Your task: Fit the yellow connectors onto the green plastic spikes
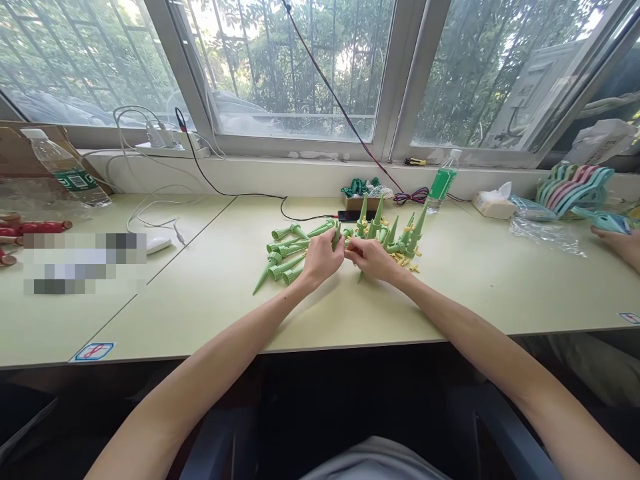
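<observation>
My left hand is closed around a green plastic spike, whose pointed end sticks up above the fingers. Close against it, my right hand has its fingers pinched together; what they hold is mostly hidden. Left of my hands lies a loose pile of green hollow plastic spikes. Behind and right of my right hand, more green spikes stand point up. Small yellow plastic pieces are scattered among their bases.
A phone and a small cardboard box sit behind the spikes. Water bottles stand near the window. Cables cross the table. At right are tissues, pastel hangers and another person's hand.
</observation>
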Tool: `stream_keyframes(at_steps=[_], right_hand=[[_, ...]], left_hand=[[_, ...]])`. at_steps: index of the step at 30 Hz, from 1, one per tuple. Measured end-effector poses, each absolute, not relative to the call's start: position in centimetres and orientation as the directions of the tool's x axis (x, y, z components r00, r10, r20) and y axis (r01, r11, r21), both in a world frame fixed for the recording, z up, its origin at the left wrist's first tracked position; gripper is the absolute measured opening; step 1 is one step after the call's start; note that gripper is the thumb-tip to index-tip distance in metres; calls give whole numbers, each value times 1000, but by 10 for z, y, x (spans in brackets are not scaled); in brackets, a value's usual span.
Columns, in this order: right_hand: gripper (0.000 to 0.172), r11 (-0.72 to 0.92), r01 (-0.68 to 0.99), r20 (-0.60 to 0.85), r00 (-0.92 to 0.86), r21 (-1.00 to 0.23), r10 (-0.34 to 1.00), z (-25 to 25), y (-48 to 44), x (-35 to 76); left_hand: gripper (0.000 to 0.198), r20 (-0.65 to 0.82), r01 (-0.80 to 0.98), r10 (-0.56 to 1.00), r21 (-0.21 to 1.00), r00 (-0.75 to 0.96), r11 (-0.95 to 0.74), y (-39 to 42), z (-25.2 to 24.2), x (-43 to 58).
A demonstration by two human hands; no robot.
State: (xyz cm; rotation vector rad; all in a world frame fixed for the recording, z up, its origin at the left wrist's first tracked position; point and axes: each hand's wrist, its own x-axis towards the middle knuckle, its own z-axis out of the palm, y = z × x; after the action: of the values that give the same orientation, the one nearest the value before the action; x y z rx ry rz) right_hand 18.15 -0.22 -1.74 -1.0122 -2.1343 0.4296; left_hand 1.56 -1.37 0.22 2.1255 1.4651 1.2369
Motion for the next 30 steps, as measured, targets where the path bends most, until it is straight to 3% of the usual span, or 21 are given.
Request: stream_keyframes(at_steps=[9, 15, 30], right_hand=[[33, 640, 534, 474, -430, -552, 768, -16, -4, 180], [20, 629, 466, 505, -375, -622, 777, -13, -5, 179], [25, 650, 501, 505, -411, -572, 759, -21, -1, 181]], left_hand=[[19, 501, 615, 859, 645, 108, -454, -13, 3, 15], [19, 497, 615, 860, 645, 113, -454, -12, 0, 15], [28, 527, 634, 839, 606, 132, -480, -13, -3, 16]])
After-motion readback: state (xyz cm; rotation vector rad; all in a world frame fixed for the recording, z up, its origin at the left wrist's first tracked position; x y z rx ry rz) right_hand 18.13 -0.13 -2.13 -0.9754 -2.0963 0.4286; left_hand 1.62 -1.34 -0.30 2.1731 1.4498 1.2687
